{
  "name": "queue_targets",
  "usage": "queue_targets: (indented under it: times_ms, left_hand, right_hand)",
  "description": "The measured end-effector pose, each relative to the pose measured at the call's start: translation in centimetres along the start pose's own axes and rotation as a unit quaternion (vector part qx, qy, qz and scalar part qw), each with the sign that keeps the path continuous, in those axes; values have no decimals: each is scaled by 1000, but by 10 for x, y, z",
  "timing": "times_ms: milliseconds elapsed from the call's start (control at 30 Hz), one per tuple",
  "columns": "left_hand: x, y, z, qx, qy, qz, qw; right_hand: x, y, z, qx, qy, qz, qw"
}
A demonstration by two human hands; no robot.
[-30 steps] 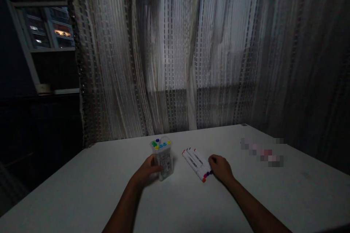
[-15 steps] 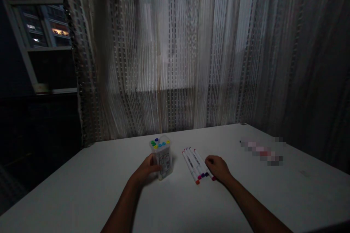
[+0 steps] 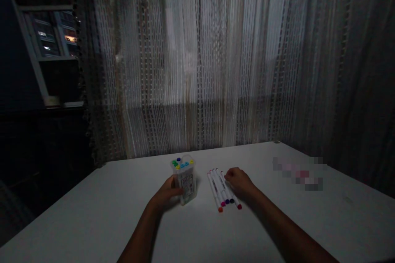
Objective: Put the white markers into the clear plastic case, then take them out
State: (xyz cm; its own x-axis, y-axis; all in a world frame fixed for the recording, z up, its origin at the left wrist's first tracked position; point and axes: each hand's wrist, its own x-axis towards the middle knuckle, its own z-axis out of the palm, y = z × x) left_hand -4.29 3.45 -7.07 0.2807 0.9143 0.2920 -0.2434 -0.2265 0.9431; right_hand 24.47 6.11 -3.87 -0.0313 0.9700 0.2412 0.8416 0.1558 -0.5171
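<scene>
My left hand (image 3: 166,192) clasps the clear box (image 3: 187,183), which stands upright and holds capped markers (image 3: 182,164). Just right of it, my right hand (image 3: 240,181) rests on the loose markers (image 3: 219,192) lying on the table (image 3: 92,213); I cannot tell whether it grips them.

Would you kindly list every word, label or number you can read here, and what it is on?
Nothing here can be read.
Sticker on the clear box in the left hand: dark print, too small to read.
Markers at the right hand: barrel print, too blurred.
Patch on the table: pixelated, unreadable.
</scene>
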Motion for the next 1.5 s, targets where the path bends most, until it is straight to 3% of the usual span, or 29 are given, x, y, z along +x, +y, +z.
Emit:
queue_targets:
  times_ms: [133,267,633,800,967,1500]
  left_hand:
    - [-1,1,0,13,4,1,1000]
    - [-2,5,2,19,9,1,1000]
    - [-2,0,0,4,-8,6,1000]
    - [-1,2,-1,35,11,-6,999]
    - [-1,-2,-2,5,-11,4,1000]
    - [-1,-1,-2,17,3,-5,1000]
  right_hand:
    - [-5,-9,7,-22,50,-7,998]
    - [-14,1,18,-56,79,-20,995]
    - [-13,6,20,-38,36,-36,998]
    - [-14,4,19,-27,20,-49,998]
    - [-16,2,17,-28,14,-41,999]
    - [-17,1,18,-43,-5,-17,999]
